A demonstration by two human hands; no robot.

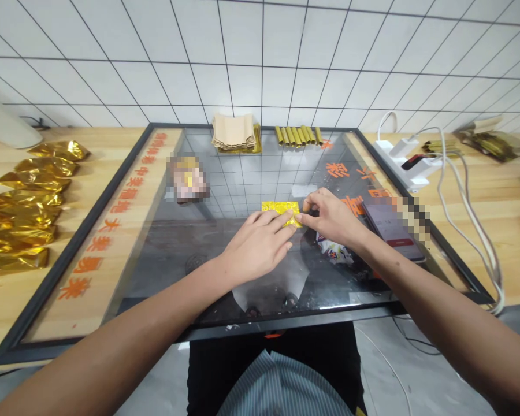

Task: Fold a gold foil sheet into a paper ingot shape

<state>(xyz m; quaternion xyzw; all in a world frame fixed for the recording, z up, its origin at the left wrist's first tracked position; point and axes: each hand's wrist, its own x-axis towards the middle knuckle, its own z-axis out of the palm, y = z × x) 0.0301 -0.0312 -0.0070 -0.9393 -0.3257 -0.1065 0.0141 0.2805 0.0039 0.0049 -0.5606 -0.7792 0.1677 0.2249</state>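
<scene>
A small rectangle of shiny gold paper lies on the glass in front of me. My left hand rests flat over its near part, fingers stretched out. At the sheet's right end, my right hand is closed, thumb and forefinger pinching the paper's edge. The fingers hide the sheet's near edge. Just beneath my right wrist lies a crumpled white and coloured wrapper. At the far edge, a stack of brown paper sheets sits left of a row of several rolled gold tubes.
Several folded gold foil pieces line the left of the wooden table. A blurred-out packet lies left on the glass. On the right are a phone, a white power strip with cables, and more gold paper.
</scene>
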